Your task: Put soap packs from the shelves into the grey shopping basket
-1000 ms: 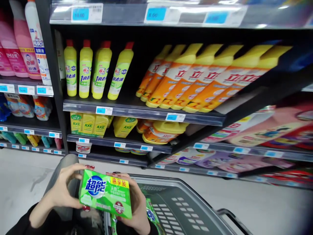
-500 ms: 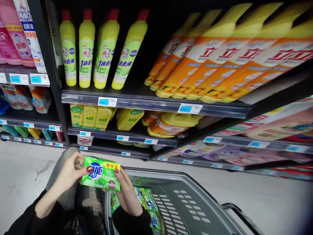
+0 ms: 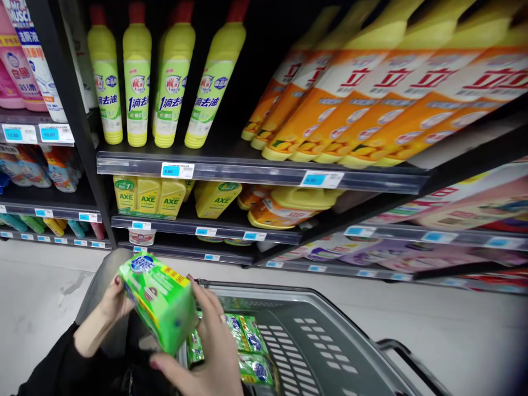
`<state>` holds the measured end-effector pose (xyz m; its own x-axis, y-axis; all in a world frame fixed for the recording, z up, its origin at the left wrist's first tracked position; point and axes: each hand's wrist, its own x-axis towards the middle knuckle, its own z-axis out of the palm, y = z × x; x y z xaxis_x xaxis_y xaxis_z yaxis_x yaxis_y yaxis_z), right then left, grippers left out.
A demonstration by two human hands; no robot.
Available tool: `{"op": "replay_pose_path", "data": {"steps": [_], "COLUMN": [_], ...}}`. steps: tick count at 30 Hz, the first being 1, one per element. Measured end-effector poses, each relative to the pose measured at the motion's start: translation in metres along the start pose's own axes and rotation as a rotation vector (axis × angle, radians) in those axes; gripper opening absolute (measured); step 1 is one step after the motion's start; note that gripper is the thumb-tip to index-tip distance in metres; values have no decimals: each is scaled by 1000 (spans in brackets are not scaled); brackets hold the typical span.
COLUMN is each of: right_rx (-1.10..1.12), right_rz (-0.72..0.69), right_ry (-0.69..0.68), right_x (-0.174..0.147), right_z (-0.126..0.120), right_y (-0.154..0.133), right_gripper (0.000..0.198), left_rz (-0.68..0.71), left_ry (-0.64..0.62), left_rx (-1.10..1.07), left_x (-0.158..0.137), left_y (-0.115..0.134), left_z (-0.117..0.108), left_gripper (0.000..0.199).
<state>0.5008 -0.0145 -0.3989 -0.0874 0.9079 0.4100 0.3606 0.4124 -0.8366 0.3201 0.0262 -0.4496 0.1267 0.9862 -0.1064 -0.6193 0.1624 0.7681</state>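
Observation:
A green plastic-wrapped pack of soap [image 3: 163, 297] with a blue logo and yellow strip is tilted, its right end turned towards me. Gripping its left end is my left hand [image 3: 108, 308], thumb against the side. My right hand [image 3: 212, 341] curves around the near right end, fingers by the upper edge and thumb stretched apart below the lower corner. Under and beyond that hand, similar green packs [image 3: 251, 344] lie inside a grey shopping basket [image 3: 322, 302] with slotted walls.
Ahead stands a dark shelf [image 3: 256, 173] with yellow red-capped bottles [image 3: 136, 82] and orange-labelled bottles [image 3: 350, 104]. Yellow AXE bottles [image 3: 148, 195] stand one level lower. The basket's black handle [image 3: 406, 360] sticks out at right over the pale floor [image 3: 37, 297].
The pack has turned from facing me flat to a tilted pose with its end showing. My right hand has shifted nearer and spread open; the view has moved slightly.

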Motion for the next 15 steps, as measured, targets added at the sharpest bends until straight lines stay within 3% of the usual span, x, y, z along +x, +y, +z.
{"op": "replay_pose_path", "data": {"steps": [3, 8, 15], "right_rx": [-220, -424, -285], "right_rz": [19, -63, -7], "right_ry": [22, 99, 42], "right_x": [-4, -6, -9], "right_z": [21, 42, 24], "right_y": [-23, -41, -26], "right_gripper": [87, 89, 82], "left_rz": [-215, -324, -303], "left_ry": [74, 34, 25], "left_rx": [-79, -47, -89], "left_x": [4, -3, 2], "left_y": [-15, -16, -24], "left_z": [17, 36, 28], "left_gripper": [63, 68, 71]}}
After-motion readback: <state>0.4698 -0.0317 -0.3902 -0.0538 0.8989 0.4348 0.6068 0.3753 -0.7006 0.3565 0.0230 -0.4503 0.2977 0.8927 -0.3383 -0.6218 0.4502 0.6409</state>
